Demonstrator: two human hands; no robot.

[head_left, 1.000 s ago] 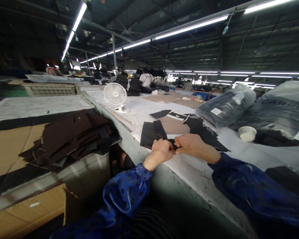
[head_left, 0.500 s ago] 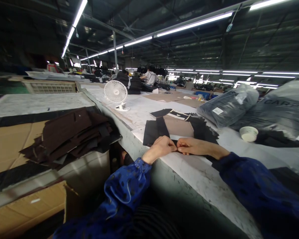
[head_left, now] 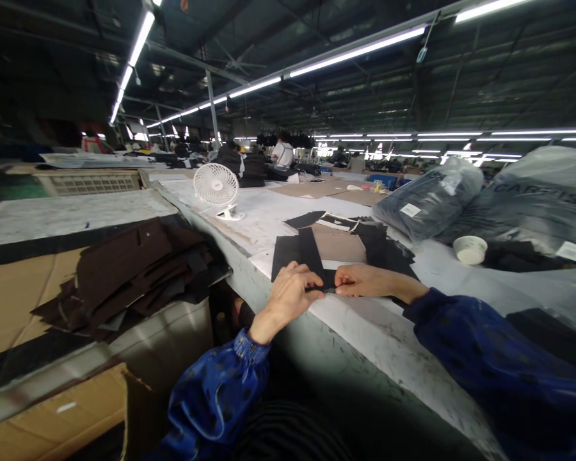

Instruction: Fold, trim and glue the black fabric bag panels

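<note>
Black fabric pieces (head_left: 288, 251) lie layered at the table's near edge, with a brown card-like panel (head_left: 340, 246) on top and a white strip along its near side. My left hand (head_left: 292, 291) is at the left part of the near edge, thumb and forefinger closed on the black fabric. Just to its right, my right hand (head_left: 365, 280) pinches the same near edge between thumb and fingers. A short stretch of dark edge shows between the two hands. Beyond the panel lies a black piece with a pale-edged outline (head_left: 338, 222).
A white clip fan (head_left: 216, 184) stands beyond my left hand. To the right are a paper cup (head_left: 470, 250) and plastic-wrapped bundles (head_left: 429, 198). Dark brown fabric pieces (head_left: 125, 269) are heaped left, across a gap from the table (head_left: 365, 326). An open cardboard box (head_left: 62, 410) sits lower left.
My left hand has shifted left along the fabric's near edge and its fingers have spread more, widening the gap between my hands. My right hand stays pinched at the edge.
</note>
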